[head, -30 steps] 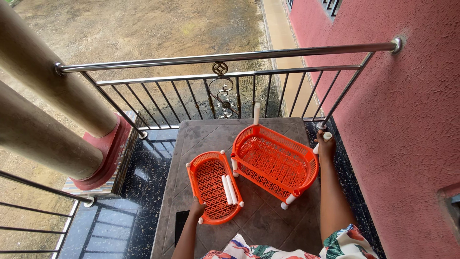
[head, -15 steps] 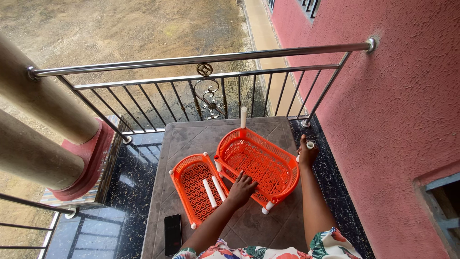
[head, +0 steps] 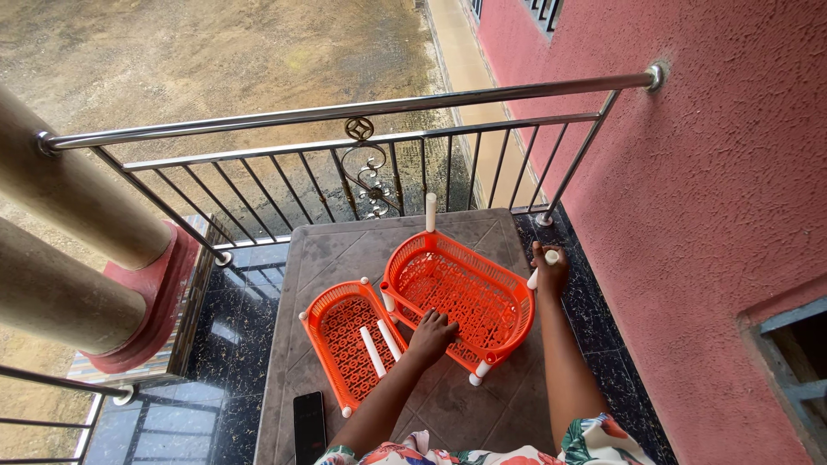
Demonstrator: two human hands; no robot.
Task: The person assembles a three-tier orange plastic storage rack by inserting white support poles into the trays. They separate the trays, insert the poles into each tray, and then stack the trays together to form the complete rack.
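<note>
Two orange plastic baskets stand on a grey stone-look table (head: 508, 405). The larger basket (head: 474, 288) on the right has white posts at its corners, one (head: 431, 211) rising at the far end. My left hand (head: 431, 336) rests on its near rim, fingers curled over the edge. My right hand (head: 549, 269) grips the white post at the basket's right corner. The smaller basket (head: 345, 340) lies to the left with two loose white tubes (head: 379, 346) inside it.
A black phone (head: 309, 426) lies at the table's near left edge. A steel railing (head: 345, 112) runs behind the table, a rough pink wall (head: 715, 215) stands on the right, and thick pillars (head: 69, 198) rise at left. Dark tiles cover the balcony floor.
My left hand has moved from the smaller basket's near end to the larger basket's near rim. The right hand stays on the corner post. The view has shifted slightly.
</note>
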